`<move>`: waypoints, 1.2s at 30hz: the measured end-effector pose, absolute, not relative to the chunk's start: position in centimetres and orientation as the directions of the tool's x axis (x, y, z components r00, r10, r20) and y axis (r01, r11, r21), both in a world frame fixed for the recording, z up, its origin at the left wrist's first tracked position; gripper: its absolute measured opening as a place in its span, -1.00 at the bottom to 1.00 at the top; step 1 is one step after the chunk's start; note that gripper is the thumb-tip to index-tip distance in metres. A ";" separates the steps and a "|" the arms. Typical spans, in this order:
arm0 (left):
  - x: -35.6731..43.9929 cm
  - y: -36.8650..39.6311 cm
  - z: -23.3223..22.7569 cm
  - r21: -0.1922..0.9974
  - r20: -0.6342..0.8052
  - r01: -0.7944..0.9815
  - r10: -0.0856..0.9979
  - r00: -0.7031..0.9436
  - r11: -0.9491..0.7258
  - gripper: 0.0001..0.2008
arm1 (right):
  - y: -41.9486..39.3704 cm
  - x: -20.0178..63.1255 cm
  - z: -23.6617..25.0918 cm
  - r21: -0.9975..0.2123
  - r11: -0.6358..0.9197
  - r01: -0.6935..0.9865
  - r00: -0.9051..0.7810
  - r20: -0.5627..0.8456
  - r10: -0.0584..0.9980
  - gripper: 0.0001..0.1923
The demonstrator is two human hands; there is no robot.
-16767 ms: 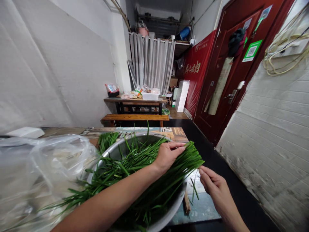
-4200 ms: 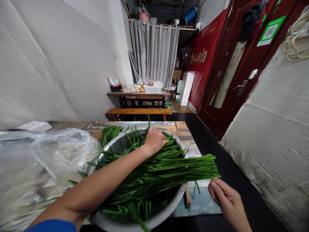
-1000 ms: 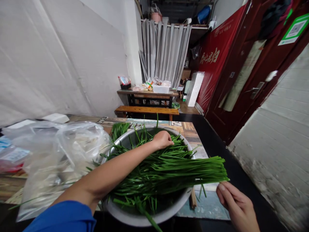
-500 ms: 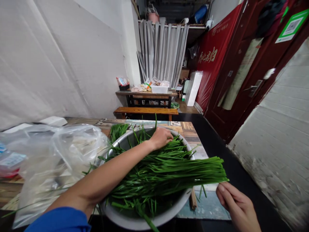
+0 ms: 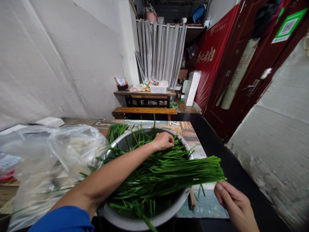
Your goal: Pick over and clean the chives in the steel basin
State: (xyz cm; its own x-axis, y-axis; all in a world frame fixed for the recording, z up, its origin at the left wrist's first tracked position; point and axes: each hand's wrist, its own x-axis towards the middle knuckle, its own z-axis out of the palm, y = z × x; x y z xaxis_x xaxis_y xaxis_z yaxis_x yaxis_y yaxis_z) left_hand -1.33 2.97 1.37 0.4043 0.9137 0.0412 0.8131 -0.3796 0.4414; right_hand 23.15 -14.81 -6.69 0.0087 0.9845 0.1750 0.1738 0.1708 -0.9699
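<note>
A wide metal basin (image 5: 185, 193) holds a heap of long green chives (image 5: 166, 172). My left hand (image 5: 164, 141) reaches across the basin to its far side, fingers curled down onto chives there; the fingertips are partly hidden. An even bundle of chive ends (image 5: 210, 169) juts over the basin's right rim. Just below the bundle's lower right corner, my right hand (image 5: 233, 198) is closed in a pinch of thumb and forefinger; whatever it pinches is too small to make out. Thin wooden sticks (image 5: 192, 198) lie on the table under the rim.
Clear plastic bags (image 5: 74, 145) cover the left of the patterned table (image 5: 207, 204). More chives (image 5: 116, 132) lie behind the basin. Beyond stand a wooden bench (image 5: 145, 111) and another table with a white tub (image 5: 158, 89). A dark red door (image 5: 238, 77) is on the right.
My left hand has shifted slightly right and down over the chives. My right hand stays by the bundle's end. The view has moved a little.
</note>
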 end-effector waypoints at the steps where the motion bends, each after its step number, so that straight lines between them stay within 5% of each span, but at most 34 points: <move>1: -1.4 3.0 1.5 0.551 0.023 0.768 0.926 0.377 -0.327 -0.90 | -14.8 23.1 -6.6 -0.971 0.172 0.169 0.015 0.177 0.984 -0.67; 4: -1.7 3.1 2.0 0.821 -0.044 0.551 0.947 0.319 -0.148 -0.85 | -14.6 22.9 -6.1 -0.968 0.188 0.165 0.024 0.194 0.981 -0.67; 7: -2.0 3.2 2.4 0.904 -0.161 0.427 0.936 0.312 0.013 -0.89 | -14.4 22.6 -5.3 -0.961 0.208 0.179 0.023 0.216 0.976 -0.67; 14: -2.0 3.0 2.4 0.882 -0.023 0.452 0.947 0.319 -0.131 -0.90 | -14.2 22.5 -4.9 -0.964 0.198 0.179 0.022 0.205 0.978 -0.67; 19: -1.9 3.4 2.5 0.721 0.019 0.639 0.930 0.367 -0.267 -0.91 | -14.1 22.5 -4.9 -0.959 0.209 0.189 0.012 0.216 0.976 -0.66; 32: -3.1 3.6 2.8 0.854 -0.195 0.519 0.939 0.284 0.021 -0.71 | -14.0 22.5 -4.9 -0.962 0.206 0.178 0.016 0.212 0.977 -0.69; 36: -3.7 3.3 2.6 0.775 -0.124 0.621 0.933 0.339 -0.122 -0.79 | -14.1 22.4 -4.4 -0.957 0.212 0.196 0.006 0.217 0.976 -0.66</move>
